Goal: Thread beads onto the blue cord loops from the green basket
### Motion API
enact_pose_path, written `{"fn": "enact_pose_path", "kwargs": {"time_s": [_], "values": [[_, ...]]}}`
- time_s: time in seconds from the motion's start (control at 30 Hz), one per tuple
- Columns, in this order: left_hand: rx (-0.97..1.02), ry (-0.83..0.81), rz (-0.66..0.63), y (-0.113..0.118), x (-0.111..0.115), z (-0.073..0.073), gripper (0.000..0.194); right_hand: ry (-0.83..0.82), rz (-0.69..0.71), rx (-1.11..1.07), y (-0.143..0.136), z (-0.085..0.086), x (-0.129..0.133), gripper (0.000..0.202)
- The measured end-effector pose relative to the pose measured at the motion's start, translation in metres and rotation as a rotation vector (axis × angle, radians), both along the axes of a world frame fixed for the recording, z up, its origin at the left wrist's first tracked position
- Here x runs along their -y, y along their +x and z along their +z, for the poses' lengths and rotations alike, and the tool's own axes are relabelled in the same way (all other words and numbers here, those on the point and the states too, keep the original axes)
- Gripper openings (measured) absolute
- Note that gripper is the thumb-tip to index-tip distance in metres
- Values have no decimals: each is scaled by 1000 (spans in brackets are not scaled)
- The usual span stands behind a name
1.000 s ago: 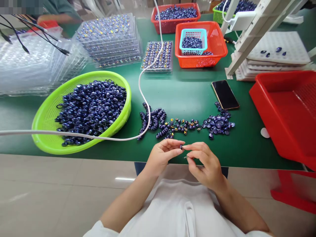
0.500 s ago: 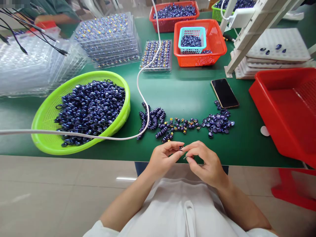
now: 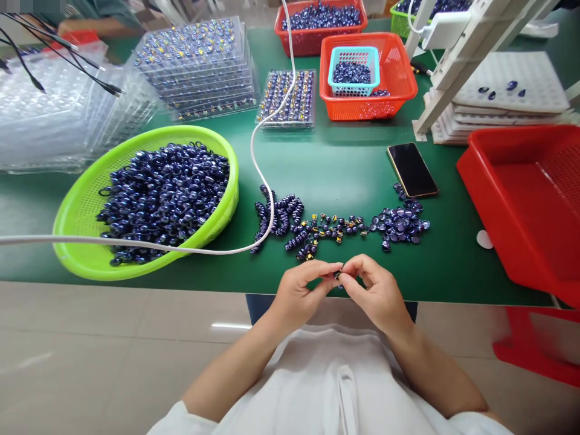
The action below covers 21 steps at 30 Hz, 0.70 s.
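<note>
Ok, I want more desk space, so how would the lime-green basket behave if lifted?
The lime-green basket likely feels heavy, being piled with dark glossy pieces. Its perforated, plastic-looking wall may flex under a one-sided grip. Being loose, the pieces could slide if it tips.

Oval basket (image 3: 72,244): lime green. Beads inside it (image 3: 167,193): glossy dark blue. Tabletop (image 3: 317,163) around the oval basket: plain deep green.

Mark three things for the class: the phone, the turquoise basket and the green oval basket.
Phone (image 3: 412,170): head view, middle of its dark screen.
Turquoise basket (image 3: 354,89): head view, its front wall.
Green oval basket (image 3: 234,175): head view, right side of its rim.
</note>
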<state>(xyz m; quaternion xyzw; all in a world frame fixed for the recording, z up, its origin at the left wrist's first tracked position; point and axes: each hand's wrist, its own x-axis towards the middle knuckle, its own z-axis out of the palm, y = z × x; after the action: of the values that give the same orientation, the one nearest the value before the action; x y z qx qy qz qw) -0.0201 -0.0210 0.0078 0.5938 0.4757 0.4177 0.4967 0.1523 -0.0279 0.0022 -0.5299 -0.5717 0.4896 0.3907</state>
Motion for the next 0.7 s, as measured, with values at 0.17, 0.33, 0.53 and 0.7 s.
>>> {"fn": "enact_pose_path", "kwargs": {"time_s": [0.17, 0.33, 0.53, 0.7], "values": [[-24, -91, 44, 0, 2, 1, 21, -22, 23, 22, 2, 0, -1, 8], [-38, -119, 63, 0, 2, -2, 17, -94, 63, 31, 3, 0, -4, 8], [-13, -38, 28, 0, 4, -3, 20, -237, 135, -46, 6, 1, -13, 16], [49, -101, 7, -1, 5, -1, 20, -216, 158, -18, 6, 2, -17, 17]]}}
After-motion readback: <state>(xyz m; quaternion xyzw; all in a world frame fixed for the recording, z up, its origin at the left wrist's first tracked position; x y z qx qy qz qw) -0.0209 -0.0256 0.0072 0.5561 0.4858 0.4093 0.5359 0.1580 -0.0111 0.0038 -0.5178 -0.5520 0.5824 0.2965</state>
